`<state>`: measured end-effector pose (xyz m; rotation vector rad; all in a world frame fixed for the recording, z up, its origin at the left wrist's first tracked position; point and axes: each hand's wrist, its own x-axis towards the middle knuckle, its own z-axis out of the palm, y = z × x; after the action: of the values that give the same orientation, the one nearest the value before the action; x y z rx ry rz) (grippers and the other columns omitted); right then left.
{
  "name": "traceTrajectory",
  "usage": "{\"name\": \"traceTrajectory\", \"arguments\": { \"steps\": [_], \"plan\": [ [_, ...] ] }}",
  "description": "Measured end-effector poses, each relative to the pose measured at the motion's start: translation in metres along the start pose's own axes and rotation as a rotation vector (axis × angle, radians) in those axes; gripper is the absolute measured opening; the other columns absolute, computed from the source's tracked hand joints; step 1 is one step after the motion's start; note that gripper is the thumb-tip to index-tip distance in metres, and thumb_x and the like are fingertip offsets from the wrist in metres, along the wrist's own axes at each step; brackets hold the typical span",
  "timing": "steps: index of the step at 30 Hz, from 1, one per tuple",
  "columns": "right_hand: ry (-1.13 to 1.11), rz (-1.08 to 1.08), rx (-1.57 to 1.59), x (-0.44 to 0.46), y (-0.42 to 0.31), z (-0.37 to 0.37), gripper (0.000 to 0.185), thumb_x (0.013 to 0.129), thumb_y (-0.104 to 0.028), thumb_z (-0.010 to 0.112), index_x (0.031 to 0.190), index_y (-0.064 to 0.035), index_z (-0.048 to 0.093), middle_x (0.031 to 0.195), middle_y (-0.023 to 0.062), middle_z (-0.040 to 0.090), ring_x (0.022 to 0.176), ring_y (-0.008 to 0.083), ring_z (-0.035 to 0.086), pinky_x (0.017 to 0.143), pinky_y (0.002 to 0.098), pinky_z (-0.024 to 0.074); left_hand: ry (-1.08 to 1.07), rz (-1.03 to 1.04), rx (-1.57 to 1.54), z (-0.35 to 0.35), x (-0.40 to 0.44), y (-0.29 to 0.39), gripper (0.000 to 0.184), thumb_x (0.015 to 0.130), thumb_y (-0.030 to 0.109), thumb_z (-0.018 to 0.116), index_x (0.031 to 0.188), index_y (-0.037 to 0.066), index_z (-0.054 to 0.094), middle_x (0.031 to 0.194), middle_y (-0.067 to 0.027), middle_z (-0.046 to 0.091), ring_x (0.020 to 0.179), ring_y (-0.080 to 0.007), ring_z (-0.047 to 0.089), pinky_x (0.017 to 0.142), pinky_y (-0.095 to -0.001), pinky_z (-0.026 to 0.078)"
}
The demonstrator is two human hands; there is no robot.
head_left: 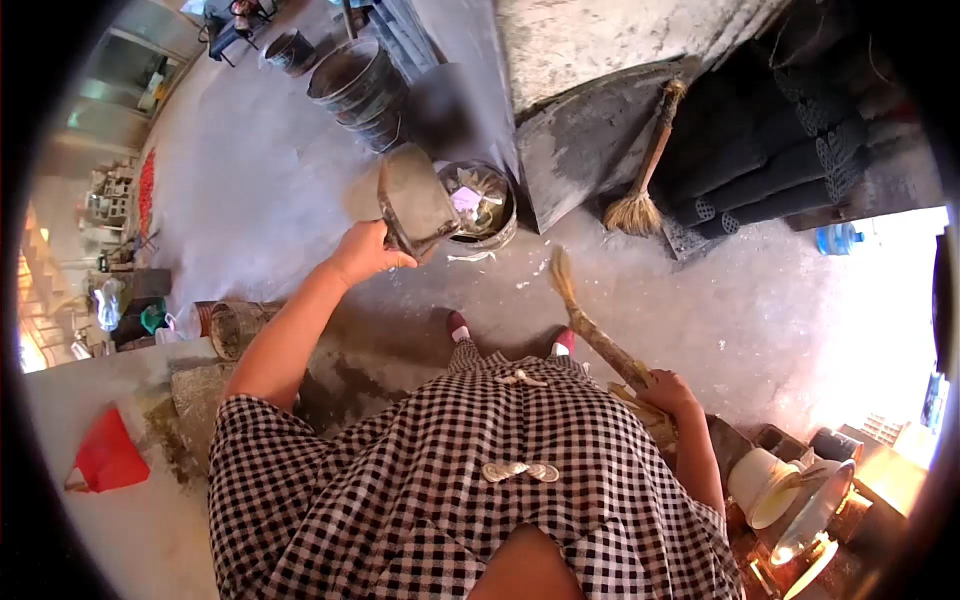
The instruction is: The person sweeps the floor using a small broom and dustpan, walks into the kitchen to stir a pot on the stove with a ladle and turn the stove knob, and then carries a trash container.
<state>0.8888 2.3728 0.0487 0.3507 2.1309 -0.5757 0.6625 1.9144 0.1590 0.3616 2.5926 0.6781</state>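
My left hand (368, 255) is closed on the rim of a dustpan (412, 200), which is tilted beside a round bin (490, 232). Scraps and a pinkish piece of paper (465, 199) lie inside the bin. On the other side, my right hand (668, 391) grips the handle of a short straw broom (598, 340). The broom's narrow bristle end points forward, above the floor. Small white bits are scattered on the floor near the bin.
A second broom (652, 165) leans by dark rolled mesh (775, 190) at the right. Stacked buckets (360, 90) stand ahead left. Pots and a white bucket (762, 487) are near my right side, a red object (110, 453) at the left.
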Motion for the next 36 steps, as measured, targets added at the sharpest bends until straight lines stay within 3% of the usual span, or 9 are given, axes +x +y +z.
{"name": "traceTrajectory", "arguments": {
  "steps": [3,4,8,16,19,25,31,32,36],
  "plan": [
    [0.002,-0.044,0.056,-0.032,-0.016,-0.032,0.052,0.056,-0.032,0.061,0.101,-0.0062,0.054,0.090,0.0156,0.058,0.082,0.0261,0.056,0.073,0.0346,0.0435,0.113,-0.005,-0.204,0.018,-0.014,-0.014,0.043,0.055,0.029,0.073,0.079,0.000,0.055,0.065,-0.0074,0.056,0.058,-0.0174,0.052,0.057,-0.0295,0.042],
    [-0.040,-0.034,0.225,-0.038,-0.016,-0.038,0.050,0.059,-0.025,0.061,0.104,-0.0063,0.053,0.089,0.0126,0.059,0.080,0.0193,0.056,0.072,0.0308,0.0434,0.317,0.118,-0.400,0.029,-0.015,-0.011,0.038,0.057,0.026,0.073,0.077,0.000,0.055,0.067,-0.0045,0.056,0.058,-0.0130,0.050,0.056,-0.0275,0.042],
    [-0.072,-0.106,0.355,-0.052,-0.043,-0.064,0.047,0.062,-0.018,0.060,0.107,-0.0057,0.051,0.088,0.0083,0.059,0.077,0.0124,0.053,0.071,0.0270,0.0427,0.385,-0.114,-0.580,0.039,-0.035,-0.017,0.028,0.062,0.023,0.071,0.072,0.001,0.057,0.062,-0.0004,0.053,0.058,-0.0060,0.044,0.052,-0.0232,0.039],
    [-0.117,-0.263,0.517,-0.029,-0.099,-0.077,0.039,0.068,-0.013,0.056,0.106,-0.0032,0.051,0.087,0.0052,0.058,0.077,0.0100,0.051,0.071,0.0244,0.0417,0.367,-0.326,-0.638,0.035,-0.096,-0.052,0.027,0.063,0.023,0.069,0.066,-0.001,0.056,0.057,-0.0002,0.051,0.055,-0.0057,0.044,0.049,-0.0248,0.038],
    [-0.057,-0.355,0.337,-0.017,-0.113,-0.073,0.036,0.071,-0.012,0.054,0.105,-0.0025,0.051,0.085,0.0032,0.057,0.076,0.0089,0.049,0.070,0.0227,0.0411,0.303,-0.532,-0.532,0.031,-0.113,-0.066,0.032,0.060,0.027,0.071,0.066,-0.001,0.056,0.057,-0.0018,0.051,0.054,-0.0078,0.045,0.050,-0.0261,0.039],
    [-0.184,-0.335,0.544,0.023,-0.119,-0.075,0.029,0.077,-0.015,0.051,0.103,-0.0005,0.051,0.083,0.0022,0.056,0.074,0.0089,0.049,0.067,0.0219,0.0414,0.330,-0.681,-0.559,0.043,-0.134,-0.105,0.034,0.059,0.027,0.069,0.070,-0.002,0.057,0.062,-0.0054,0.055,0.058,-0.0121,0.051,0.054,-0.0283,0.042],
    [-0.425,-0.087,0.845,0.049,-0.183,-0.094,0.034,0.075,-0.024,0.057,0.101,-0.0029,0.052,0.077,0.0008,0.054,0.064,0.0092,0.048,0.057,0.0218,0.0406,0.472,-0.670,-0.765,0.022,-0.167,-0.125,0.035,0.061,0.022,0.068,0.085,-0.002,0.057,0.076,-0.0041,0.058,0.068,-0.0122,0.053,0.060,-0.0270,0.043],
    [-0.354,-0.138,0.934,0.057,-0.189,-0.089,0.037,0.073,-0.028,0.059,0.099,-0.0037,0.051,0.072,0.0011,0.053,0.057,0.0098,0.047,0.049,0.0223,0.0393,0.499,-0.663,-0.814,0.019,-0.169,-0.128,0.035,0.061,0.021,0.068,0.085,-0.002,0.057,0.077,-0.0040,0.058,0.069,-0.0121,0.053,0.061,-0.0270,0.043],
    [-0.374,-0.110,0.990,0.064,-0.226,-0.112,0.038,0.072,-0.027,0.059,0.101,-0.0044,0.049,0.066,0.0023,0.052,0.052,0.0100,0.047,0.044,0.0222,0.0380,0.569,-0.716,-0.761,0.007,-0.159,-0.144,0.037,0.062,0.020,0.066,0.088,-0.003,0.056,0.078,-0.0061,0.058,0.069,-0.0133,0.053,0.063,-0.0272,0.043]
  ]
}}
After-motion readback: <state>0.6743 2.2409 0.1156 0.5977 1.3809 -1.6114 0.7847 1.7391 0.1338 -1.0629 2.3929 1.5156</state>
